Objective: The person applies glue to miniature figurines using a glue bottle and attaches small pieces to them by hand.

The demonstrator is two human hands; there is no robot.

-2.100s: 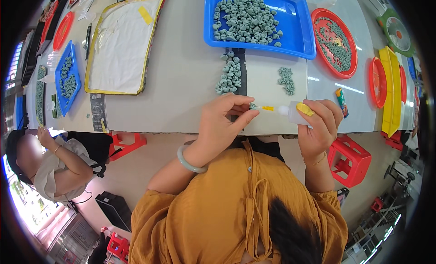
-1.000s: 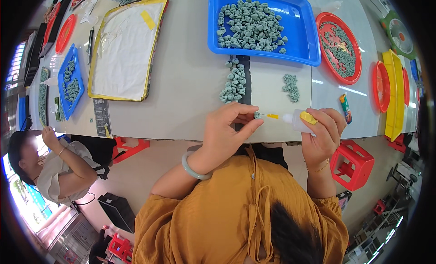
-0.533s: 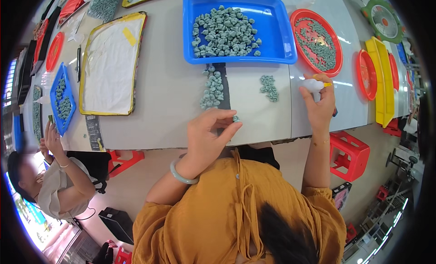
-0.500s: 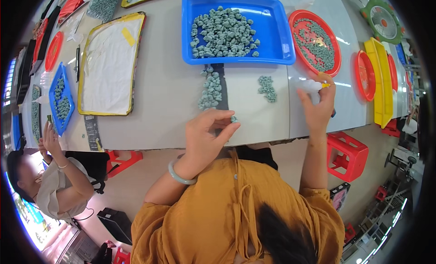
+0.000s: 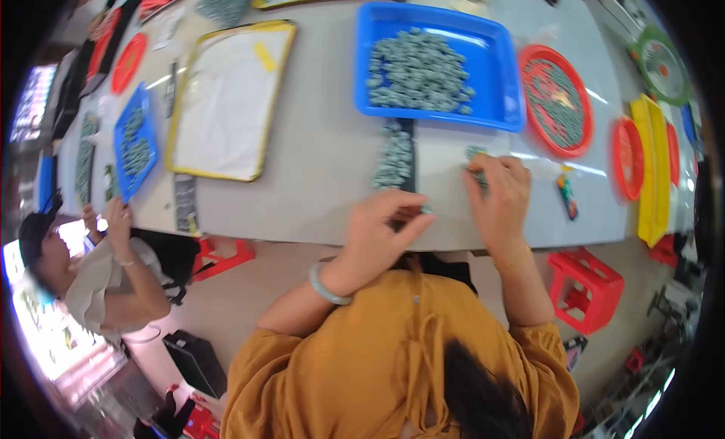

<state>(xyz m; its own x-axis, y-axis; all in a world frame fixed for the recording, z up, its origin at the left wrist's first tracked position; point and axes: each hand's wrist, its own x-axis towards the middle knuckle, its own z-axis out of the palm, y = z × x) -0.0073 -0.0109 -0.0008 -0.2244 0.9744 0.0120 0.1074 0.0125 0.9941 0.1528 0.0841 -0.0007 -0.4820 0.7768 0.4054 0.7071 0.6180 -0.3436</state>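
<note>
— Listing item one: left hand [image 5: 381, 227], fingers pinched on a small grey-green piece [image 5: 427, 209] at the near edge of the desk [image 5: 317, 160]. Item two?

— Right hand [image 5: 498, 197], palm down, fingers curled over a small heap of pieces [image 5: 474, 154]; whether it grips any, I cannot tell. Row of pieces [image 5: 396, 158] lies between the hands, below the blue tray [image 5: 438, 61].

— Risks?

— Pinched piece sits near the edge; a slip likely drops it to the floor. A sweeping wrist could scatter the row.

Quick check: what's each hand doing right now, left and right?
Left hand: fingers pinched on a small grey-green piece at the table edge.
Right hand: palm down over a small pile of pieces; grip cannot be told.
</note>
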